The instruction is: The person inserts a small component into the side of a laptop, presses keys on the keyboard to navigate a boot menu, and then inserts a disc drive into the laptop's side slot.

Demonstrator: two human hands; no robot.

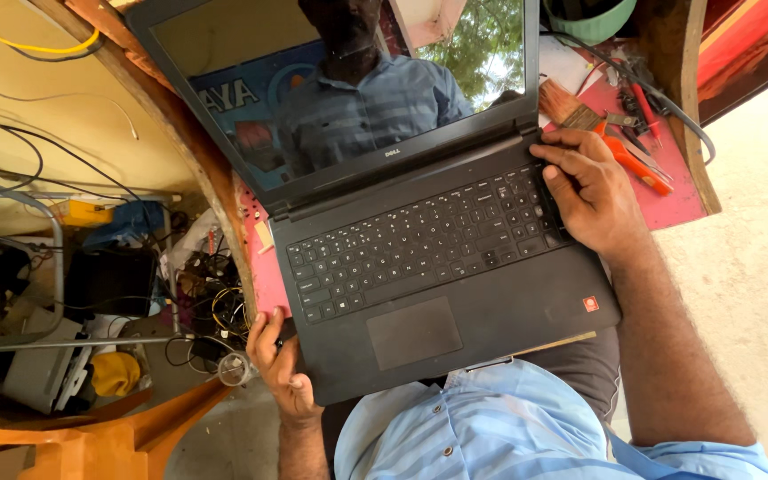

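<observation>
An open black laptop (455, 293) lies on a red-topped table (677, 200), its front edge overhanging toward my body. Its dark screen (348, 89) reflects a person in a striped blue shirt. My left hand (282, 364) grips the laptop's front left corner, thumb on top and fingers beneath. My right hand (588, 196) lies on the right end of the keyboard near the hinge, with its fingers curled over the laptop's right edge.
To the right of the screen, the table holds a wooden-handled brush (569, 107), orange-handled pliers (637, 164), a red screwdriver (646, 102) and a green bowl (593, 18). Tangled cables (215, 311) and boxes crowd the floor at left. An orange wooden frame (126, 436) stands at lower left.
</observation>
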